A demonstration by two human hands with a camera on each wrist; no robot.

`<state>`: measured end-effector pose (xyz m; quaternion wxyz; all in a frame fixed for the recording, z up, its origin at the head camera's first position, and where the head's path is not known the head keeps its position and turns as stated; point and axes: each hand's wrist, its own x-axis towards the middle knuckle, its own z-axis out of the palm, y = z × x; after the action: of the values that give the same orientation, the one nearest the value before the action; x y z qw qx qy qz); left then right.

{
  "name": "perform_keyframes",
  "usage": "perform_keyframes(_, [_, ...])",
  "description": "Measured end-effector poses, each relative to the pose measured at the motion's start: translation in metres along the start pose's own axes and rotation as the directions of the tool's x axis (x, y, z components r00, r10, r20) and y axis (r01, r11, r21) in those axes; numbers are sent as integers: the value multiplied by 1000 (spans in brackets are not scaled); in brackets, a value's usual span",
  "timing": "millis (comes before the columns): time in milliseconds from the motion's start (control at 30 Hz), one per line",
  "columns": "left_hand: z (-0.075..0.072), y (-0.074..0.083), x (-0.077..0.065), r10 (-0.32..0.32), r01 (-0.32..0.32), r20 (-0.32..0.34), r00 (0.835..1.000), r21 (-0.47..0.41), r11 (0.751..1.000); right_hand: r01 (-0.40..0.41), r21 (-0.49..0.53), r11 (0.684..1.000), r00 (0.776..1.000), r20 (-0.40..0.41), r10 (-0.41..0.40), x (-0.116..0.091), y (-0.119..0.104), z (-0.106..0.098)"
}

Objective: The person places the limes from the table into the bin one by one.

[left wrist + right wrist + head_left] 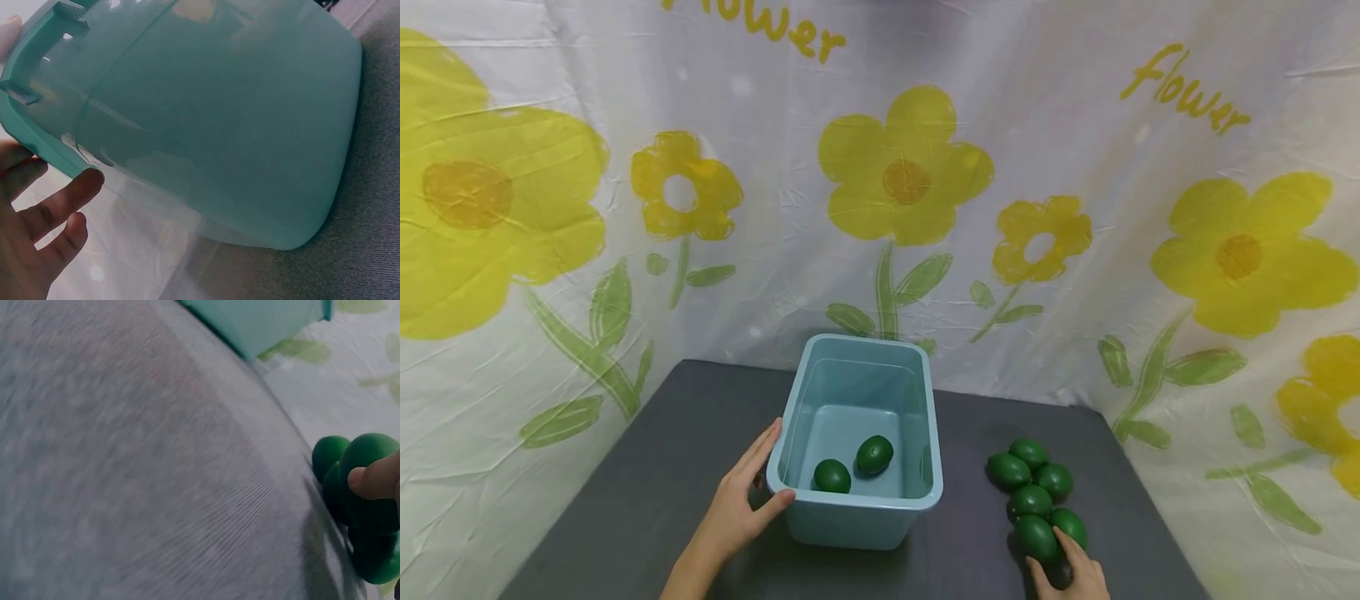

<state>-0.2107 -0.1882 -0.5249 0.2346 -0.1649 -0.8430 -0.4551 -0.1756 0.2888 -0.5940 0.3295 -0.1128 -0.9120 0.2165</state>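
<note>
A light blue-green plastic bin (pixel 863 525) stands on the dark table, with two green avocados (pixel 875 455) on its floor. My left hand (pixel 737 504) rests at its near left corner, thumb at the front rim and fingers spread along the left side. In the left wrist view, the fingers (pixel 65 200) lie loosely beside the rim. At the right, my right hand (pixel 1075 575) grips an avocado (pixel 369 456) at the near end of a cluster, thumb pressed on its skin. Part of that fruit is hidden by the hand.
Several more avocados (pixel 1030 500) lie close together on the dark tabletop (pixel 958 467), right of the bin. A white curtain (pixel 760 275) printed with yellow flowers hangs behind the table and along both sides.
</note>
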Motion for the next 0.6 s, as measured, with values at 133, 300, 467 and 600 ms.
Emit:
perform_keyframes(133, [1, 0, 0, 2, -2, -2, 1000, -12, 1000, -41, 27, 999, 998, -45, 42, 6, -5, -4])
perform_keyframes(300, [1, -1, 0, 0, 0, -4, 1000, -19, 1000, -229, 34, 973, 973, 28, 229, 12, -14, -12])
perform_keyframes(467, [1, 0, 0, 9, -9, -3, 1000, -13, 1000, -399, 95, 912, 915, 106, 390, 16, -20, -17])
perform_keyframes(600, [1, 0, 0, 12, -12, -2, 1000, -16, 1000, -495, 167, 853, 866, 171, 470, 19, -25, -19])
